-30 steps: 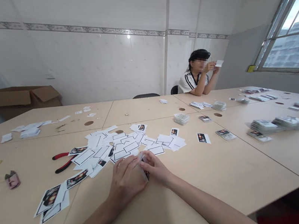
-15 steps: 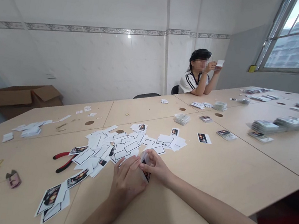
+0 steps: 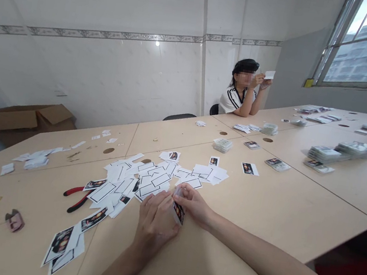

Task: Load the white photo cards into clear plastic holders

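Both hands are holding one picture card (image 3: 178,213) at the table's (image 3: 244,217) near side.
Left hand (image 3: 159,219) is curling round its left side, right hand (image 3: 190,203) is pinching the upper edge, fingers nearly closed. I'm reading this one as unfinished. Loose cards (image 3: 156,179) are lying piled just beyond, left, looking undone; plastic-covered stacks (image 3: 325,154) are sitting far right, looking done.

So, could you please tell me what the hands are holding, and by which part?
A card: the right hand holds its far end; the left hand is at its left side, but its exact grip is hidden.
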`<control>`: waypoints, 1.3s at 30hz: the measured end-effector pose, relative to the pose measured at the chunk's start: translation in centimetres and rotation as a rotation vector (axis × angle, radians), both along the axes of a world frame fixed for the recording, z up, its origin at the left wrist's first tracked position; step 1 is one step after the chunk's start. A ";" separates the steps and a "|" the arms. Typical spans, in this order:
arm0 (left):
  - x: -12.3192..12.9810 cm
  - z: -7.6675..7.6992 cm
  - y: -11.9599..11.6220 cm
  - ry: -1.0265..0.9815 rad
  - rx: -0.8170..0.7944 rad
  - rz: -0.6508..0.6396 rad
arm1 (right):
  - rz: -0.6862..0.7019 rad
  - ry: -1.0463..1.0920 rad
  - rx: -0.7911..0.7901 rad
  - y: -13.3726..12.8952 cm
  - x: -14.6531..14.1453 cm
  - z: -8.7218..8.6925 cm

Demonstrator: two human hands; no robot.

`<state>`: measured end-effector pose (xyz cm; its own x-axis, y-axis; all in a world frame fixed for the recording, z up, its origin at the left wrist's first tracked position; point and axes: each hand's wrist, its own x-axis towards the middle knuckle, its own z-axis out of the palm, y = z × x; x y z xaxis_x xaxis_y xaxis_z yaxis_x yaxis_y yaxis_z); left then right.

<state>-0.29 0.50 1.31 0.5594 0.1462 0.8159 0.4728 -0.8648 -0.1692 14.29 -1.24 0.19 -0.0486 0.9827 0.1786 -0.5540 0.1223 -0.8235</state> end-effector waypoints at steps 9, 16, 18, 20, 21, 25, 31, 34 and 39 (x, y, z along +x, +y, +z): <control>0.0 0.2 -0.2 0.005 0.004 0.012 | -0.037 -0.034 0.044 -0.1 0.0 0.0; 0.0 0.3 -0.1 0.015 -0.012 0.007 | -0.033 -0.002 0.002 0.3 0.1 -0.4; 0.1 0.3 -0.2 0.010 -0.026 0.004 | -0.028 0.011 -0.003 0.5 0.2 -0.6; 0.1 0.2 -0.2 -0.002 -0.046 0.003 | -0.041 -0.002 -0.010 0.5 0.2 -0.7; 0.1 0.2 -0.2 -0.004 -0.057 0.004 | -0.050 -0.012 -0.014 0.6 0.2 -0.7; 0.1 0.2 -0.2 -0.022 -0.096 0.016 | -0.088 -0.045 -0.020 0.5 0.1 -0.6; -0.1 0.0 0.1 -0.039 -0.172 0.064 | -0.063 -0.137 0.017 0.3 0.0 -0.2; -0.2 -0.2 0.1 -0.039 -0.185 0.058 | -0.080 -0.238 0.045 0.3 0.1 -0.4; -0.2 -0.4 0.2 -0.051 -0.156 0.010 | -0.065 -0.278 0.073 0.3 0.0 -0.5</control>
